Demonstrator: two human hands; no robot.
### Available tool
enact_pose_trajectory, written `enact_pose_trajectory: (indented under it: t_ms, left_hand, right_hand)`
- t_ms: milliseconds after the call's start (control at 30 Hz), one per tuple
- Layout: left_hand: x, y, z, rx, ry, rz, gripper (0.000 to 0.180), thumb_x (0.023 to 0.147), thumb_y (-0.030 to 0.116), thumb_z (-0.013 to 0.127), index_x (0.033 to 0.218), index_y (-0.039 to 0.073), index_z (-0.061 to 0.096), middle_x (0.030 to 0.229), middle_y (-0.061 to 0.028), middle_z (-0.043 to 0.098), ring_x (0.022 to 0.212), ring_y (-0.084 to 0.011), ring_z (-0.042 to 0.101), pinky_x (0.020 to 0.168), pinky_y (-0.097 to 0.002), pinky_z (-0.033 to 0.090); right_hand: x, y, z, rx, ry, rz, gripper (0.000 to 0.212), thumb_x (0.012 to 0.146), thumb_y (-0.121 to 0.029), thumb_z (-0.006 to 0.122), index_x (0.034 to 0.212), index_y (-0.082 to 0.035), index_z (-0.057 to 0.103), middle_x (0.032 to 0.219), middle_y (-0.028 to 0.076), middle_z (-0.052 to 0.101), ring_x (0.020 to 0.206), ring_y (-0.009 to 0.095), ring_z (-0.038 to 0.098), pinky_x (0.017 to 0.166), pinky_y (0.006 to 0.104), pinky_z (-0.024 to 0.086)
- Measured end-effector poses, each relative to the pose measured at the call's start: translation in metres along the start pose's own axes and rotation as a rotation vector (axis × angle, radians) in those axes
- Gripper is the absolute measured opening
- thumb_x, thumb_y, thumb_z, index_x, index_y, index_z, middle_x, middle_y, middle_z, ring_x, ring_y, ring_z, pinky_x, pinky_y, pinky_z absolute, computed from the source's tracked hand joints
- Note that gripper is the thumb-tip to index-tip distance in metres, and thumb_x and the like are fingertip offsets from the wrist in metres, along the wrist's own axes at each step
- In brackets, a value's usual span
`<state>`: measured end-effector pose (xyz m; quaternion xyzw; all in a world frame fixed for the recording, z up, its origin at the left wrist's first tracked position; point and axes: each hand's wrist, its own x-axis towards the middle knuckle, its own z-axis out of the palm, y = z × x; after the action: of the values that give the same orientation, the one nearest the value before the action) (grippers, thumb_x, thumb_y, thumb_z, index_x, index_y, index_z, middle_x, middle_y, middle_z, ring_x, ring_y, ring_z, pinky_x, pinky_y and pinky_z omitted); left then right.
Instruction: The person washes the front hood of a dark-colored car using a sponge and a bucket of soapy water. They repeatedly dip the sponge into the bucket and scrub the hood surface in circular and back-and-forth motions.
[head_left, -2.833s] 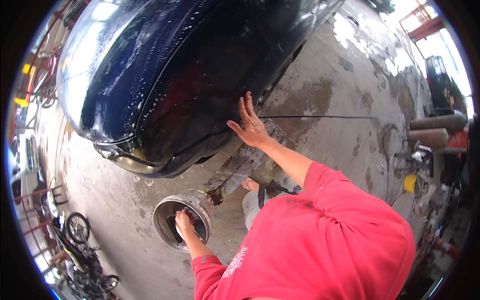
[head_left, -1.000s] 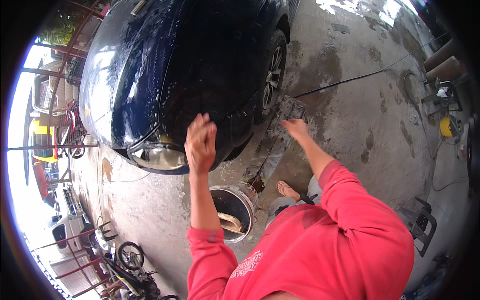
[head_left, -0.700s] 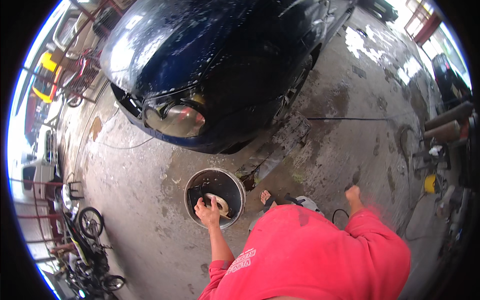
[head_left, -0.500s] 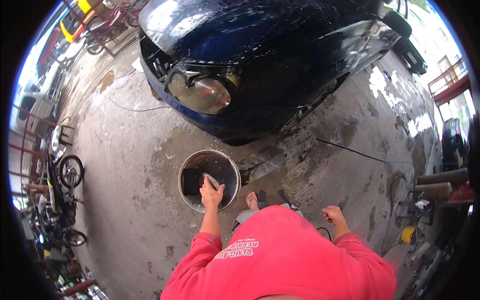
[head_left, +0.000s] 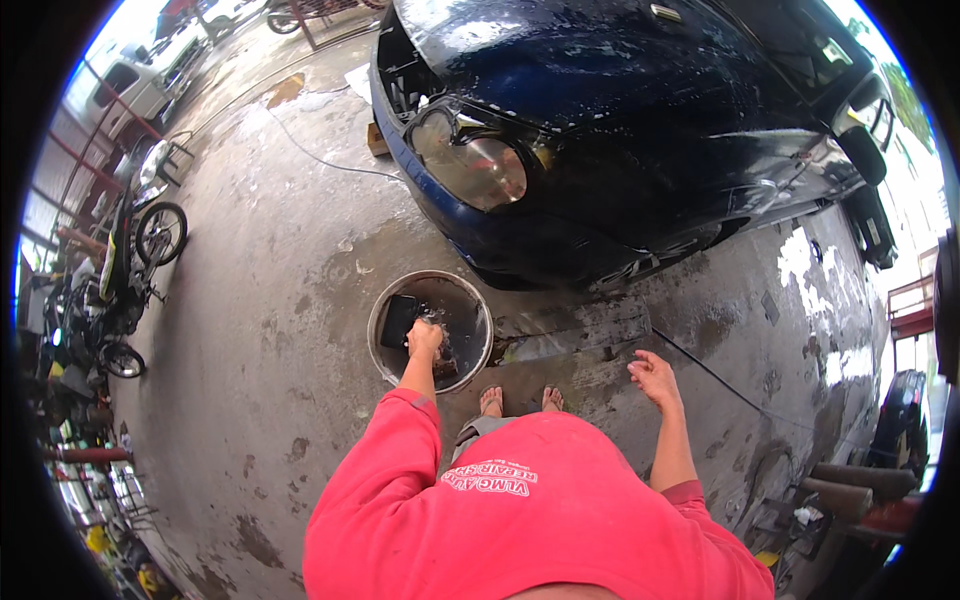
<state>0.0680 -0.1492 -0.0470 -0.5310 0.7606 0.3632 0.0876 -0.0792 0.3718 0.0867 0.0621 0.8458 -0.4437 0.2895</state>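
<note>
A round bucket [head_left: 489, 345] with a pale rim stands on the concrete in front of me, with dark water inside. My left hand [head_left: 425, 338] reaches into it, fingers closed, and the water around the fingers is stirred up. Whatever the fist holds is hidden by the hand. Beside the hand, at the bucket's left side, lies a black rectangular thing [head_left: 398, 320]. My right hand [head_left: 655, 380] hangs in the air to the right, fingers loosely bent and apart, holding nothing.
A wet dark blue car [head_left: 620, 170] with an exposed headlight [head_left: 480, 165] stands just beyond the bucket. A dark hose [head_left: 700, 365] runs over the floor at right. Motorcycles [head_left: 120, 270] line the left side; metal cylinders [head_left: 860, 485] lie at right.
My left hand, earlier over the bucket with a pale, flattish oval thing, has gone down into the water. My right hand has risen and its fingers have loosened. The view has shifted.
</note>
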Motion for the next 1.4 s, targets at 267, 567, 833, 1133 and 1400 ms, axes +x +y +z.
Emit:
enact_pose_trajectory:
  t_ms: [267,567,833,1133,1400]
  left_hand:
    - [-0.023,0.030,-0.087,-0.142,-0.242,0.033,0.020,0.080,0.019,0.075,0.082,0.000,0.083,0.073,-0.0128,0.075,0.059,-0.0235,0.070,0.056,-0.0424,0.053]
    - [-0.080,-0.004,-0.142,-1.657,-1.107,0.037,0.035,0.110,0.021,0.055,0.123,-0.008,0.071,0.101,-0.0180,0.080,0.077,-0.0208,0.077,0.071,-0.0393,0.067]
    - [-0.061,-0.024,-0.118,-2.059,-1.013,0.075,0.053,0.112,0.029,0.046,0.140,-0.013,0.062,0.130,-0.0325,0.072,0.116,-0.0449,0.074,0.108,-0.0568,0.058]
    - [-0.057,0.015,-0.120,-1.385,-0.258,-0.092,0.022,0.106,0.020,0.063,0.125,0.009,0.065,0.078,-0.0017,0.062,0.053,-0.0123,0.055,0.048,-0.0283,0.050]
    - [-0.067,0.002,-0.106,-0.681,-0.256,0.146,0.051,0.088,0.008,0.071,0.138,0.002,0.064,0.085,-0.0044,0.068,0.068,-0.0124,0.063,0.057,-0.0313,0.050]
  right_hand:
    - [0.097,-0.200,0.002,-0.219,-0.089,-0.898,0.074,0.093,-0.028,0.085,0.156,-0.002,0.055,0.161,0.022,0.054,0.148,0.035,0.055,0.115,0.0414,0.050]
    - [0.196,-0.349,0.050,-0.970,0.474,-1.078,0.101,0.100,-0.063,0.065,0.175,-0.016,0.016,0.184,0.004,0.003,0.169,0.032,0.005,0.133,0.0589,0.021]
    - [0.183,-0.358,0.050,-1.155,0.453,-0.928,0.109,0.097,-0.052,0.074,0.176,-0.025,0.003,0.184,-0.003,-0.008,0.169,0.030,0.001,0.133,0.0598,0.022]
    - [0.152,-0.385,0.060,-1.183,0.344,-0.701,0.122,0.090,-0.046,0.083,0.176,-0.020,0.002,0.184,0.007,-0.007,0.169,0.036,0.003,0.128,0.0626,0.032]
    - [0.144,-0.390,0.075,-1.193,0.416,-0.695,0.113,0.092,-0.051,0.080,0.173,-0.006,0.016,0.182,0.019,0.009,0.167,0.040,0.013,0.132,0.0549,0.025]
